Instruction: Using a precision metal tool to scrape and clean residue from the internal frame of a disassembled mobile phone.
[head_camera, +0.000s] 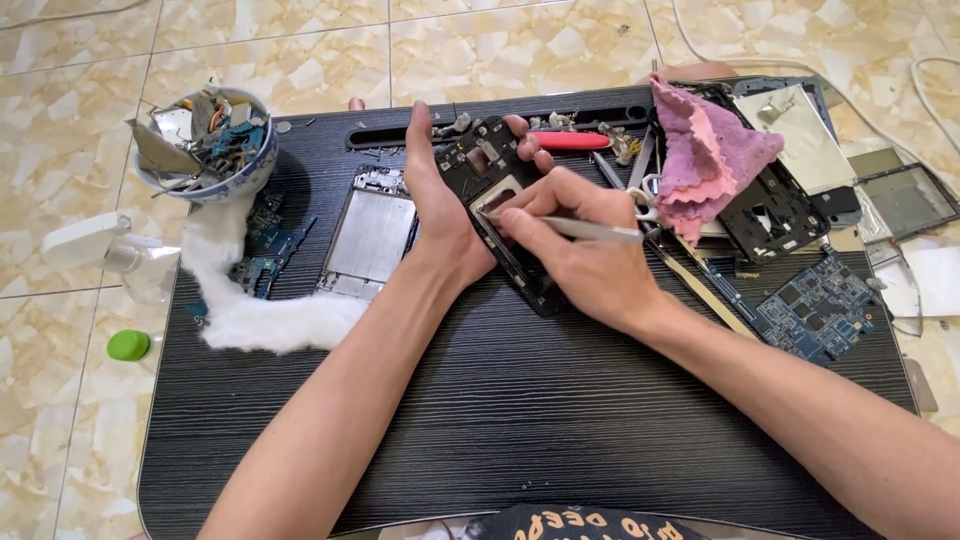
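Note:
My left hand (440, 200) holds a black phone frame (500, 215) at a slant above the dark lap desk (500, 420), fingers wrapped behind its top end. My right hand (575, 245) grips metal tweezers (600, 230), their tips touching the inside of the frame near its middle opening. A silver phone mid-plate (370, 240) lies flat just left of my left wrist.
A bowl (205, 150) of scrap parts stands at the back left, above white cotton wadding (250, 300) and blue circuit boards (265, 255). A pink cloth (705, 160), another black frame (775, 215), a blue board (815, 305) and a red-handled tool (570, 141) lie right. A spray bottle (100, 245) and green cap (128, 345) sit on the floor.

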